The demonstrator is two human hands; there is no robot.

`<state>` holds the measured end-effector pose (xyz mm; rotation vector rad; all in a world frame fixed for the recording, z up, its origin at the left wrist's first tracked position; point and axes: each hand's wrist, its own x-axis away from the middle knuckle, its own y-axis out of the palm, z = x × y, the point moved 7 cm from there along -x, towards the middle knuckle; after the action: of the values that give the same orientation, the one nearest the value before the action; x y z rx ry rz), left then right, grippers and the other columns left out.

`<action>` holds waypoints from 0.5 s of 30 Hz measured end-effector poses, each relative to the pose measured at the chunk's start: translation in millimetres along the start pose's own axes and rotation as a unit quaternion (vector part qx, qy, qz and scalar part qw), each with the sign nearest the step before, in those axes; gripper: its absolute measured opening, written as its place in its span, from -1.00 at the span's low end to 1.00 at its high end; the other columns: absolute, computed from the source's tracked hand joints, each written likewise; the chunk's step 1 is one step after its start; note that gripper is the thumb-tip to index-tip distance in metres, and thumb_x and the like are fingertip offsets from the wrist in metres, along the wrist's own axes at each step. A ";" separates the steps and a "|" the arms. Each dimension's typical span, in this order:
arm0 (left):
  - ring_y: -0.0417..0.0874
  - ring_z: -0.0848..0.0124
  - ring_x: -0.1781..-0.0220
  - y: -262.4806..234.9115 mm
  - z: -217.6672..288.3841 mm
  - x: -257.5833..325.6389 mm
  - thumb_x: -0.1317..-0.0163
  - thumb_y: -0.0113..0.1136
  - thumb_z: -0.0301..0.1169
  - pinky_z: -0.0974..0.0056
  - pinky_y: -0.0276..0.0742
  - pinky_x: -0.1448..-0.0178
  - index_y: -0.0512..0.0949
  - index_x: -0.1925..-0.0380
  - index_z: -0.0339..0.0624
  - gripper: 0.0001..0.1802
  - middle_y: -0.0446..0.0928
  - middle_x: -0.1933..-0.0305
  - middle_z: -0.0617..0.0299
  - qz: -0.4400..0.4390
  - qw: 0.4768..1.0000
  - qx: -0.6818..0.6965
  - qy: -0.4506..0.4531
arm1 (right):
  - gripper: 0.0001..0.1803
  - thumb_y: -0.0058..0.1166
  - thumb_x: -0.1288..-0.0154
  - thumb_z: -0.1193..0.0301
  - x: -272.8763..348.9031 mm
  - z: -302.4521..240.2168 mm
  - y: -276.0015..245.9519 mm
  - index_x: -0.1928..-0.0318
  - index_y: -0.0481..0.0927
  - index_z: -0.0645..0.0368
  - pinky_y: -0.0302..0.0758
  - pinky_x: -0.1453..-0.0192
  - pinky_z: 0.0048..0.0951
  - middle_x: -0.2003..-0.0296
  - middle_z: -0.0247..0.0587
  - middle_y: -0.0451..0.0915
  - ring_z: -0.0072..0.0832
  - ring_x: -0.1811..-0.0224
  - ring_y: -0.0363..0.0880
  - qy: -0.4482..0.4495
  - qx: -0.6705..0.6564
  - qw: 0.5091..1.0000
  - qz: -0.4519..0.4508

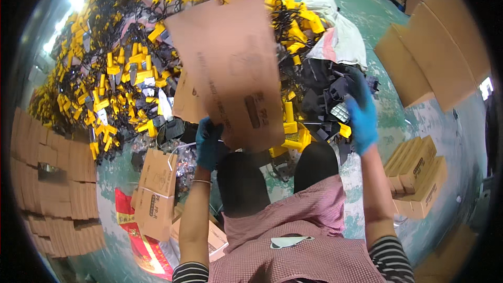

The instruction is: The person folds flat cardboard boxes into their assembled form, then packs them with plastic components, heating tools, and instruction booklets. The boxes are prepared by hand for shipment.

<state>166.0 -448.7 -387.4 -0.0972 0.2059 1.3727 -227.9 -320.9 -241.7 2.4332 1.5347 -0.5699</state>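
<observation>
A brown cardboard box [230,73], folded flat and slightly blurred, rises in front of my knees with printing on its face. My left hand [208,144], in a blue and dark work glove, grips its lower left edge; part of the fingers is hidden. Off to the right, apart from the cardboard, my right hand [362,118] in a matching glove is raised with fingers stretched out and nothing visible in it. Beneath and beside it lie black plastic parts [319,91] and a yellow piece [344,130].
A large heap of yellow plastic tools with black cords [131,68] fills the far left. White sacks [343,42] lie behind the black parts. Stacked cartons [57,178] stand at left, more boxes [416,170] at right. A tied cardboard bundle [155,194] lies by my left forearm.
</observation>
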 end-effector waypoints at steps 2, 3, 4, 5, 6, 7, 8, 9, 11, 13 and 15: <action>0.53 0.35 -0.21 -4.4 9.2 2.3 -0.31 0.23 -0.58 0.28 0.45 -0.29 0.44 -0.15 -0.30 -0.59 0.55 -0.15 0.13 -0.023 0.996 0.076 -0.042 | -0.28 0.21 -0.37 0.31 -29.7 -41.6 60.2 -0.43 0.26 0.34 0.31 -0.42 -0.32 -0.29 -0.11 0.47 -0.43 -0.32 0.42 0.031 -0.077 0.995 -0.051; 0.49 0.32 -0.29 -17.7 6.5 3.2 -0.29 0.23 -0.60 0.25 0.39 -0.37 0.41 -0.23 -0.30 -0.51 0.52 -0.22 0.12 -0.045 0.998 0.028 -0.047 | -0.33 0.22 -0.37 0.29 -36.6 -54.5 84.4 -0.39 0.35 0.33 0.39 -0.35 -0.31 -0.22 -0.12 0.55 -0.47 -0.23 0.49 0.051 -0.079 0.992 -0.088; 0.44 0.30 -0.37 -23.9 5.3 4.9 -0.27 0.23 -0.62 0.22 0.33 -0.45 0.37 -0.31 -0.29 -0.42 0.48 -0.30 0.11 -0.066 0.996 -0.020 -0.055 | -0.33 0.22 -0.37 0.29 -33.8 -63.0 100.3 -0.39 0.35 0.33 0.39 -0.35 -0.31 -0.22 -0.12 0.55 -0.47 -0.23 0.49 0.048 -0.084 0.991 -0.088; 0.44 0.30 -0.37 -4.9 25.3 1.7 -0.27 0.23 -0.62 0.22 0.33 -0.45 0.37 -0.31 -0.29 -0.42 0.48 -0.30 0.11 -0.077 0.995 -0.018 -0.054 | -0.40 0.25 -0.35 0.30 -30.3 -57.4 105.8 -0.32 0.44 0.29 0.46 -0.26 -0.32 -0.13 -0.18 0.61 -0.50 -0.13 0.54 0.099 -0.085 0.988 -0.084; 0.39 0.28 -0.42 8.2 54.6 -0.3 -0.25 0.22 -0.62 0.20 0.28 -0.49 0.26 -0.40 -0.27 -0.31 0.41 -0.36 0.10 -0.051 0.995 -0.087 0.015 | -0.47 0.27 -0.34 0.31 -24.7 -49.8 106.2 -0.25 0.53 0.25 0.53 -0.17 -0.32 -0.04 -0.25 0.67 -0.52 -0.03 0.58 0.150 -0.088 0.981 -0.081; 0.33 0.26 -0.47 26.0 95.3 -2.1 -0.24 0.22 -0.63 0.17 0.22 -0.53 0.16 -0.48 -0.25 -0.20 0.34 -0.43 0.10 -0.022 0.984 -0.154 0.087 | -0.47 0.27 -0.34 0.31 -17.2 -47.7 100.7 -0.25 0.53 0.25 0.53 -0.17 -0.32 -0.04 -0.25 0.67 -0.52 -0.03 0.58 0.147 -0.087 0.982 -0.075; 0.29 0.25 -0.50 43.7 128.2 -1.9 -0.25 0.23 -0.61 0.16 0.21 -0.54 0.07 -0.51 -0.24 -0.14 0.26 -0.48 0.10 -0.028 0.990 -0.077 0.116 | -0.53 0.27 -0.33 0.36 -1.9 -51.4 102.1 -0.20 0.57 0.22 0.56 -0.10 -0.33 0.01 -0.30 0.69 -0.51 0.01 0.60 0.078 -0.029 0.989 -0.124; 0.24 0.24 -0.52 56.9 157.5 3.5 -0.25 0.24 -0.60 0.16 0.19 -0.55 -0.02 -0.54 -0.22 -0.08 0.19 -0.52 0.09 -0.034 0.989 0.002 0.143 | -0.59 0.28 -0.31 0.41 16.3 -56.5 105.5 -0.16 0.62 0.18 0.59 -0.04 -0.34 0.05 -0.35 0.71 -0.50 0.06 0.62 0.011 0.030 0.984 -0.174; 0.28 0.27 -0.47 56.1 173.5 21.2 -0.27 0.27 -0.52 0.18 0.24 -0.50 -0.01 -0.52 -0.20 -0.11 0.22 -0.47 0.10 -0.011 0.990 0.021 0.140 | -0.56 0.27 -0.30 0.46 46.4 -51.0 119.1 -0.19 0.60 0.17 0.56 -0.10 -0.36 0.01 -0.38 0.69 -0.52 0.02 0.61 -0.010 0.065 0.973 -0.222; 0.37 0.35 -0.33 60.3 166.8 30.7 -0.30 0.29 -0.48 0.22 0.34 -0.41 0.15 -0.40 -0.17 -0.27 0.33 -0.32 0.16 0.019 0.995 0.051 0.083 | -0.51 0.27 -0.28 0.52 71.9 -57.7 129.4 -0.23 0.57 0.16 0.54 -0.15 -0.39 -0.04 -0.40 0.67 -0.54 -0.02 0.59 -0.029 0.104 0.957 -0.268; 0.45 0.41 -0.17 68.1 170.1 46.5 -0.30 0.31 -0.47 0.26 0.41 -0.31 0.27 -0.26 -0.14 -0.42 0.41 -0.14 0.22 0.050 0.990 0.091 0.095 | -0.44 0.27 -0.27 0.52 90.7 -66.5 137.4 -0.29 0.50 0.18 0.45 -0.29 -0.41 -0.14 -0.35 0.60 -0.55 -0.12 0.53 0.114 -0.164 0.937 -0.287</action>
<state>123.0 -358.4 -227.0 -0.0667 0.5006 1.4380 -55.5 -281.8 -224.4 1.8396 2.2467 -0.0932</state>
